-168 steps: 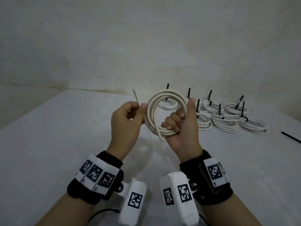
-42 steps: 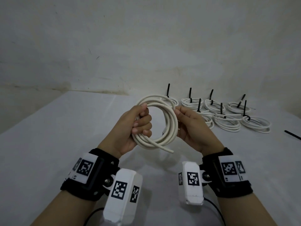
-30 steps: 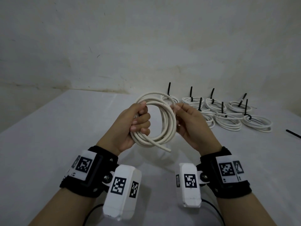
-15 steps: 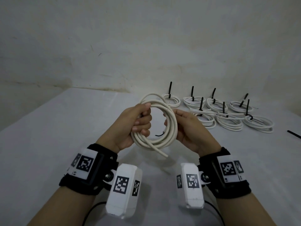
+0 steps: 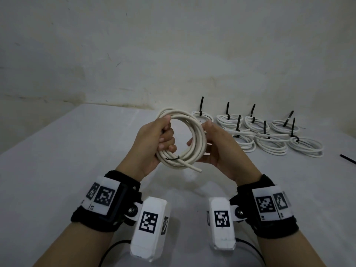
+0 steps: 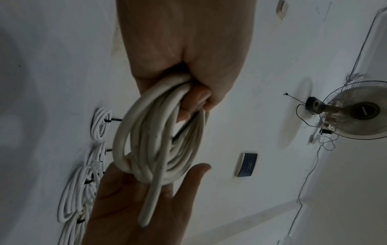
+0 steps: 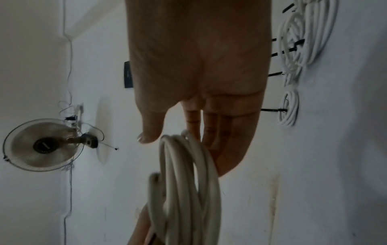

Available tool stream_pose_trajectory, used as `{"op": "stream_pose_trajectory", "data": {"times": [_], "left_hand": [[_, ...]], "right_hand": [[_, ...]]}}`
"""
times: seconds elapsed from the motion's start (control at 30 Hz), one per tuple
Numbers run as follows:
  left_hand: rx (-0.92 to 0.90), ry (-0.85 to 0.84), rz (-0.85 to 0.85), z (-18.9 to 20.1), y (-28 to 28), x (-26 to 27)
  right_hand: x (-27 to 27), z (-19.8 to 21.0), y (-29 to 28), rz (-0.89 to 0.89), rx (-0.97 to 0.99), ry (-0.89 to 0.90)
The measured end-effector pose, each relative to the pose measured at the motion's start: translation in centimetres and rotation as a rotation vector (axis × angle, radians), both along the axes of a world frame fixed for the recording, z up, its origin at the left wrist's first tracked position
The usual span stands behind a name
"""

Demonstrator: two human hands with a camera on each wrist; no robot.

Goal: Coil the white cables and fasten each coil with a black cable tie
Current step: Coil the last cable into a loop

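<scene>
A coil of white cable [image 5: 194, 132] is held upright above the table in front of me. My left hand [image 5: 166, 140] grips the coil's left side, fingers curled round the strands. A thin black cable tie [image 5: 173, 158] curves across the lower strands just below those fingers. My right hand [image 5: 201, 143] lies against the coil's right side with straight fingers. In the left wrist view the left hand [image 6: 188, 102] clasps the coil [image 6: 146, 140] over the open right palm [image 6: 134, 202]. In the right wrist view, straight fingers [image 7: 228, 142] sit behind the coil [image 7: 184, 182].
Several tied white coils [image 5: 269, 139] with upright black tie tails lie at the back right of the white table [image 5: 57, 160]. A loose black cable tie [image 5: 347, 159] lies at the right edge. A wall stands close behind. A fan [image 6: 356, 112] shows in the wrist views.
The coil passed from my right hand to my left. In the last second a black tie appeared inside the ring and moved down onto the lower strands; the right hand slid lower.
</scene>
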State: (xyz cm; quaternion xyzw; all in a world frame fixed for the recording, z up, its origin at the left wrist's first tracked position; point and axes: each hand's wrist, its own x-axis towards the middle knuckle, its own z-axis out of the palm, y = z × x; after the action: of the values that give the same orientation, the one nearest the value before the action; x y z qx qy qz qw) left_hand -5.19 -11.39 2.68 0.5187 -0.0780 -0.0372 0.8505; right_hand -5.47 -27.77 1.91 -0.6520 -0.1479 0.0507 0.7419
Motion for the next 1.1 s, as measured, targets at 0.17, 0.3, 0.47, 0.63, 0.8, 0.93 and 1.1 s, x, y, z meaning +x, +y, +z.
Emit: {"op": "stream_pose_trajectory", "data": {"times": [0.17,0.3,0.47,0.63,0.8,0.93,1.1], "left_hand": [[0.076,-0.050,0.002,-0.6,-0.3,0.0],[0.206,-0.185,0.088,-1.1,-0.2,-0.1],[0.306,-0.345,0.177,-1.1,0.0,0.0],[0.340,-0.372,0.228,-1.3,-0.2,0.0],[0.388,-0.382,0.241,-1.7,-0.2,0.0],[0.408,-0.418,0.271,-1.8,-0.1,0.1],[0.433,-0.388,0.274,-1.8,0.5,0.6]], "right_hand": [[0.3,-0.3,-0.3,-0.150,-0.110,-0.141],[0.5,-0.4,-0.3,-0.171,-0.147,-0.167],[0.2,-0.4,-0.2,-0.107,-0.176,-0.201],[0.1,-0.3,-0.2,-0.051,-0.198,-0.287],[0.3,-0.4,-0.3,-0.109,-0.271,-0.357],[0.3,-0.3,-0.3,-0.157,-0.323,-0.406],[0.2,-0.5,0.2,-0.162,-0.379,-0.450]]}}
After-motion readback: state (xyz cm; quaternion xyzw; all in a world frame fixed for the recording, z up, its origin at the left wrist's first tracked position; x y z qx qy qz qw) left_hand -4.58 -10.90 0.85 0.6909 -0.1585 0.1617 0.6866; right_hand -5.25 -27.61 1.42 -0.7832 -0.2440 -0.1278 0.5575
